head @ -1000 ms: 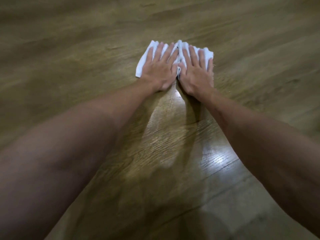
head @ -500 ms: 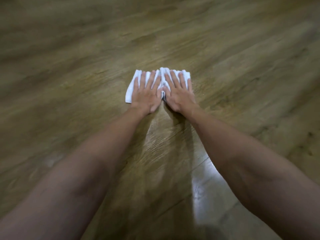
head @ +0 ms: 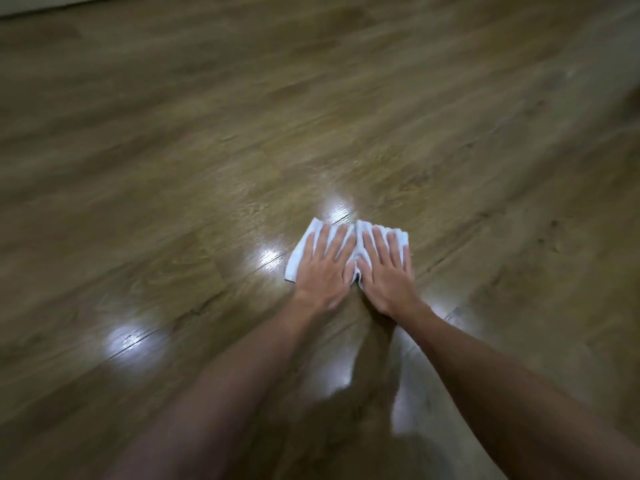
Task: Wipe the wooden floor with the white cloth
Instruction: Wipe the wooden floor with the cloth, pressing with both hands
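Note:
A folded white cloth [head: 300, 249] lies flat on the wooden floor [head: 173, 150], a little right of the middle of the view. My left hand [head: 323, 271] presses on its left half with straight, spread fingers. My right hand [head: 388, 271] presses on its right half in the same way, thumb beside the left hand's thumb. Most of the cloth is hidden under my hands; only its left side and far edge show.
Brown floor planks run all around the cloth. Bright light reflections shine on the floor left of the cloth [head: 270, 259] and further left [head: 126, 339]. A pale strip of wall base [head: 52, 5] shows at the far top left.
The cloth and both hands sit lower in the view than before, and more floor shows beyond them. Both hands still press flat on the cloth. Light reflections now show to the left.

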